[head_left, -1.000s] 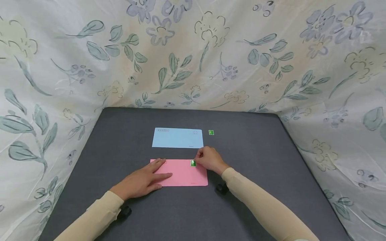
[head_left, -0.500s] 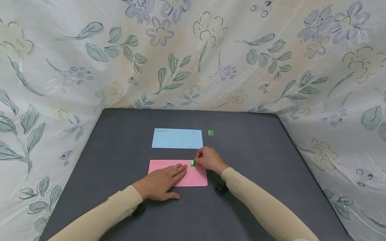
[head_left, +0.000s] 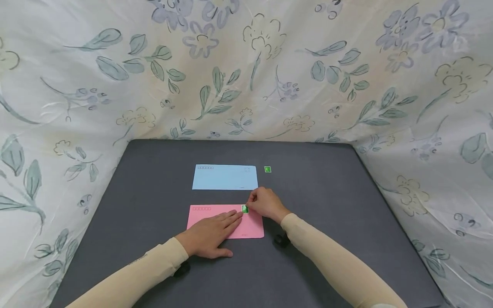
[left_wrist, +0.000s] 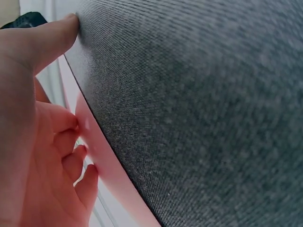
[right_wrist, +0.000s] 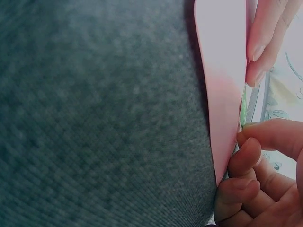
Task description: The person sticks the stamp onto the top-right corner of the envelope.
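A pink envelope (head_left: pixel 252 227) lies on the dark tabletop, with a small green stamp (head_left: pixel 245 208) at its upper right corner. My right hand (head_left: pixel 268 205) pinches the stamp's right edge between thumb and index finger, its other fingers curled. In the right wrist view the green stamp (right_wrist: pixel 243 112) shows as a thin tilted sliver by those fingertips. Flat on the envelope rests my left hand (head_left: pixel 211 233), fingers straight and tips just left of the stamp. Its thumb extends past the envelope's near edge, over the tabletop.
A pale blue envelope (head_left: pixel 224 179) lies just beyond the pink one. To its right sits a second green stamp (head_left: pixel 267 169) on the dark tabletop (head_left: pixel 327 188). Floral fabric (head_left: pixel 231 77) hangs along the back and both sides.
My left hand has slid right across the pink envelope, from its left end to beside the stamp, uncovering the printed boxes at upper left. My right hand has stayed at the stamp.
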`<state>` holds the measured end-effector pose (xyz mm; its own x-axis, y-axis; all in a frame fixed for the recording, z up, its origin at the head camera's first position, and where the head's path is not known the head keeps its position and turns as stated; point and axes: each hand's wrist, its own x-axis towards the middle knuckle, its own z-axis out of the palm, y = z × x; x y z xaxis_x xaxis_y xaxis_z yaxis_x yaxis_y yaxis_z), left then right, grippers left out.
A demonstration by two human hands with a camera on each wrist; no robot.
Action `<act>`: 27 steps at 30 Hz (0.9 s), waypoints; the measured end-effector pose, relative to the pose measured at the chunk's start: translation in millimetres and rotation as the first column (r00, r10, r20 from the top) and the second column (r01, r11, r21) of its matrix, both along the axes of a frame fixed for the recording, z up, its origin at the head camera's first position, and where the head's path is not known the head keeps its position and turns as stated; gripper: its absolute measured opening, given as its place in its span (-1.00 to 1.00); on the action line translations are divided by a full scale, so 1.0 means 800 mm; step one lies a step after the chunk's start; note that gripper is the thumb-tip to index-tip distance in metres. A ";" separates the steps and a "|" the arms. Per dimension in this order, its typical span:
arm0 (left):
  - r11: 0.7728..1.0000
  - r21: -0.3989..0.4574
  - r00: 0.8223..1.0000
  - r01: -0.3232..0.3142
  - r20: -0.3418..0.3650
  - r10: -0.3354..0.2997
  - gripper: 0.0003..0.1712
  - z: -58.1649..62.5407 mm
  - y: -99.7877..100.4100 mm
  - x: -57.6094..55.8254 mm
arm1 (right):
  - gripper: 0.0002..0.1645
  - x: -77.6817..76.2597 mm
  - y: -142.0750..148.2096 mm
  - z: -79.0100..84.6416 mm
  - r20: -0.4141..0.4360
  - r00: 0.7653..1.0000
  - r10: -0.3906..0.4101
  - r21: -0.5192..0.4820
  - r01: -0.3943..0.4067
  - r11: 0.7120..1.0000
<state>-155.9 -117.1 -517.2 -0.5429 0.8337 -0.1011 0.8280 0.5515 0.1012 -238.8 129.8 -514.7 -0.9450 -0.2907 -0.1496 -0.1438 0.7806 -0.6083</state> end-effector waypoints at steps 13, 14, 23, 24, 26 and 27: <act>1.000 -0.002 1.000 -0.010 0.011 0.010 0.10 0.001 -0.001 0.000 | -0.86 0.000 -0.002 0.000 0.013 1.000 -0.017 0.001 0.017 1.000; 1.000 -0.001 1.000 -0.011 0.015 0.011 0.10 0.001 -0.001 0.000 | -0.86 0.000 -0.002 0.000 0.016 1.000 -0.019 -0.002 0.019 1.000; 1.000 0.010 1.000 -0.013 0.025 0.013 0.10 0.003 -0.002 0.000 | -0.87 0.002 -0.003 -0.001 0.008 1.000 -0.023 -0.028 0.024 0.999; 1.000 0.010 1.000 -0.015 0.028 0.015 0.10 0.003 -0.002 0.000 | -0.87 0.002 -0.003 -0.001 0.004 1.000 -0.022 -0.030 0.022 0.999; 1.000 0.011 0.999 -0.020 0.036 0.019 0.10 0.004 -0.002 0.000 | -0.87 0.003 -0.003 0.000 0.000 1.000 -0.021 -0.036 0.021 0.999; 1.000 0.012 0.999 -0.021 0.039 0.021 0.10 0.004 -0.003 0.000 | -0.87 0.003 -0.003 0.001 -0.001 1.000 -0.020 -0.039 0.020 0.999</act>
